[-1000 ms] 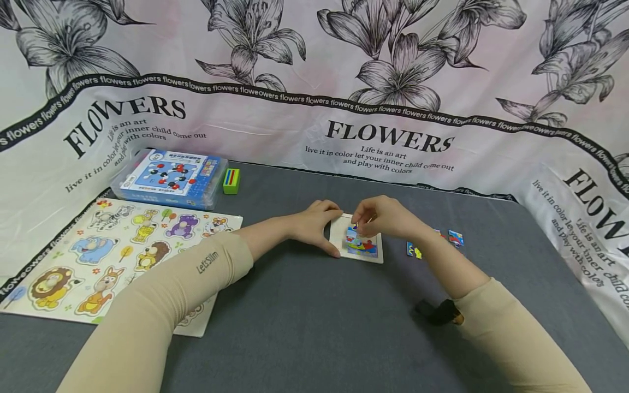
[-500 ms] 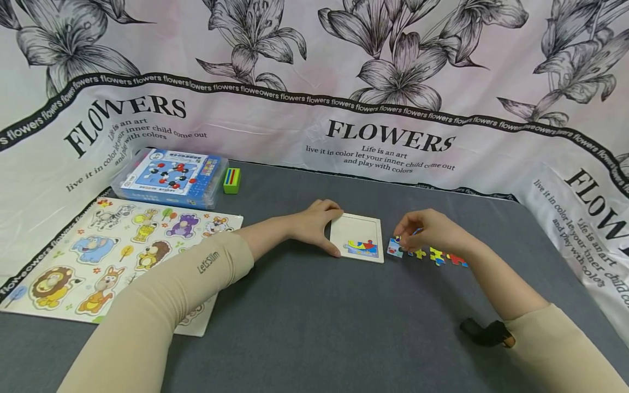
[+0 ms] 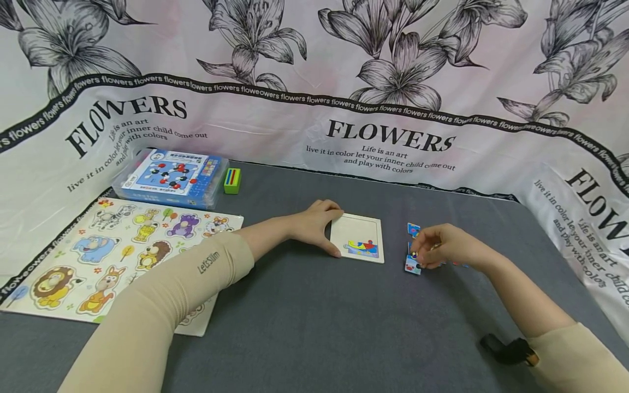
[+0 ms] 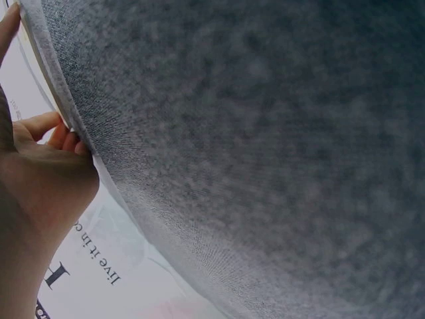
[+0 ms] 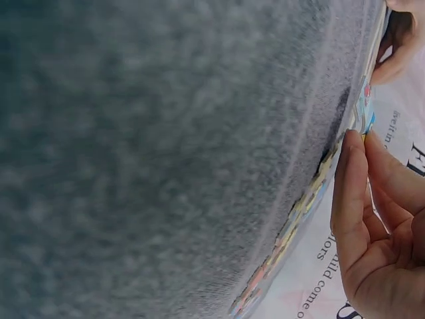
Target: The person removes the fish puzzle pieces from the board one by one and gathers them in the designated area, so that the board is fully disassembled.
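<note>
My left hand (image 3: 313,225) holds the small square wooden puzzle board (image 3: 357,228) by its left side, thumb at the near corner and fingers at the far one. Several joined colourful pieces (image 3: 362,249) lie in the lower part of the board's recess; bare wood shows above them. To the right of the board, my right hand (image 3: 446,246) pinches a light-blue puzzle piece (image 3: 411,266) with red on it. In the right wrist view, thumb and fingertips meet on this piece (image 5: 365,119). Behind that hand lies a blue piece (image 3: 413,229); other loose pieces are mostly hidden by the hand.
A large animal puzzle board (image 3: 123,256) lies at the left, partly under the left forearm. Behind it are a blue-and-white boxed molecule set (image 3: 169,177) and a small green box (image 3: 232,181). A flower-printed curtain (image 3: 275,125) bounds the back of the grey table (image 3: 314,327).
My right hand has lifted the light-blue piece out of the board's recess and moved it right, beside the loose pieces. The left hand and board stay in place.
</note>
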Demonstrator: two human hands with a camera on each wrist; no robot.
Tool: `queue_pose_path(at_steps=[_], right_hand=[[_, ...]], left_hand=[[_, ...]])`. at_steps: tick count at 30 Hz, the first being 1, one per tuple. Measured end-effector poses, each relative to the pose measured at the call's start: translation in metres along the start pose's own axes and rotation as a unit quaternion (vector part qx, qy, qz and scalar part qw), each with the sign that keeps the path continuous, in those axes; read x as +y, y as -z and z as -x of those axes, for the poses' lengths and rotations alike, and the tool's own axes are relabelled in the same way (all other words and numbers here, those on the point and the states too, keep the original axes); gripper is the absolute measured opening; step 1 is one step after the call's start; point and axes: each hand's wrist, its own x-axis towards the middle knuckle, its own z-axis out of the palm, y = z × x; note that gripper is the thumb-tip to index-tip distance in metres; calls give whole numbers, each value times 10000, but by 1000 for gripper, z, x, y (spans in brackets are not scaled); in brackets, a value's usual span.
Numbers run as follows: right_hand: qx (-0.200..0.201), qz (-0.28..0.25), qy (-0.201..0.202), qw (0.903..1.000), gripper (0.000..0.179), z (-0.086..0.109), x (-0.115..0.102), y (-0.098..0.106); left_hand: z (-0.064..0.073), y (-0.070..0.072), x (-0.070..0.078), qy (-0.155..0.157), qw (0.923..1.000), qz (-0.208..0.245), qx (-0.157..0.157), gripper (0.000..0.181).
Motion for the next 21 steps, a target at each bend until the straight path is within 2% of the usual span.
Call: queue_pose_path(at_steps=[8, 21], right_hand=[[-156, -279, -23, 9995, 27, 0, 5, -5], [-201, 12, 3, 9998, 22, -1, 5, -5]], left_hand=[[0, -1, 0, 14, 10000, 41, 8, 104], [0, 0, 0, 18, 10000, 40, -14, 104]])
